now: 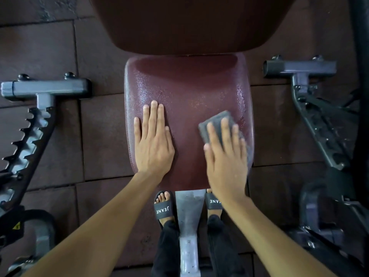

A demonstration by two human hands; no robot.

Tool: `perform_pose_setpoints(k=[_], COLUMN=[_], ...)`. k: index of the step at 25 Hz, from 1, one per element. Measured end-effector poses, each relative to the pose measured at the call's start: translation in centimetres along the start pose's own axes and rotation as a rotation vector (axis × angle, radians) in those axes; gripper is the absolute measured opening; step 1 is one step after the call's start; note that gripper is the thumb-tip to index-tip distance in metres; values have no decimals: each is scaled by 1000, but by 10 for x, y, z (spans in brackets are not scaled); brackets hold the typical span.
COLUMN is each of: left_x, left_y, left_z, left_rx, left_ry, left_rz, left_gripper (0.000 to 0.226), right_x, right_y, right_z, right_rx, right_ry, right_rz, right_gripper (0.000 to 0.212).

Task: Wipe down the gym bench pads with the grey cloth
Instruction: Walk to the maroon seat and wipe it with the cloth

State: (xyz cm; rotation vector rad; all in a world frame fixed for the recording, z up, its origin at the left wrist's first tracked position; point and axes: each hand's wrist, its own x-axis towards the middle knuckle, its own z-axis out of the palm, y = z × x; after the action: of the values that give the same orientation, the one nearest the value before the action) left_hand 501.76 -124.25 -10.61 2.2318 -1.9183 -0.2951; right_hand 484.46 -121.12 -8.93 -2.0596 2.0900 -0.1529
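Nearest, the person's feet in slides (164,209) are standing either side of the bench's grey post (189,216); the right foot is mostly hidden behind the right forearm. Above them, both hands are lying on the seat pad (185,86). The left hand (153,140) is resting flat, fingers together and extended, holding nothing, likely bracing. The right hand (225,156) is spread flat, pressing the folded cloth (217,124) onto the pad's right side; it is pinning the cloth rather than gripping it, and the hand is blurring.

The cloth looks soft, light and limp, so it should bunch unless held under a flat palm. The pad is looking wet and beaded, probably slick, with firm padding under vinyl.

How much cloth is lying under the palm is hidden. Farther off, the back pad (189,25) is running out of frame, dark, its surface unreadable. The side frames (46,90) are cut off at both edges.
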Motion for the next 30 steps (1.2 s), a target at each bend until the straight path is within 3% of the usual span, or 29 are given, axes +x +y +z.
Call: perform_pose_setpoints(k=[4, 6, 9, 14, 19, 22, 27, 30], left_x=[-1, -1, 0, -1, 0, 0, 0, 1], left_y=[-2, -2, -2, -3, -3, -3, -6, -2], left_z=[3, 3, 3, 5, 6, 5, 3, -7], left_rx=[-2, -5, -6, 7, 19, 18, -116, -300], left_ry=[9, 16, 24, 33, 27, 27, 53, 105], left_rz=[10, 11, 20, 36, 37, 34, 41, -23], left_gripper=[55, 55, 54, 54, 55, 55, 52, 48], right_x=[43, 102, 166, 178, 124, 58, 19, 51], right_y=[-24, -33, -21, 25, 31, 22, -34, -58], right_z=[12, 13, 5, -5, -8, -6, 10, 1], right_rx=[-11, -9, -31, 13, 194, 161, 79, 340], right_ry=[-10, 18, 19, 20, 54, 74, -12, -107], right_rz=[-320, -359, -308, -160, 129, 243, 20, -70], right_gripper=[47, 47, 49, 50, 53, 53, 50, 48])
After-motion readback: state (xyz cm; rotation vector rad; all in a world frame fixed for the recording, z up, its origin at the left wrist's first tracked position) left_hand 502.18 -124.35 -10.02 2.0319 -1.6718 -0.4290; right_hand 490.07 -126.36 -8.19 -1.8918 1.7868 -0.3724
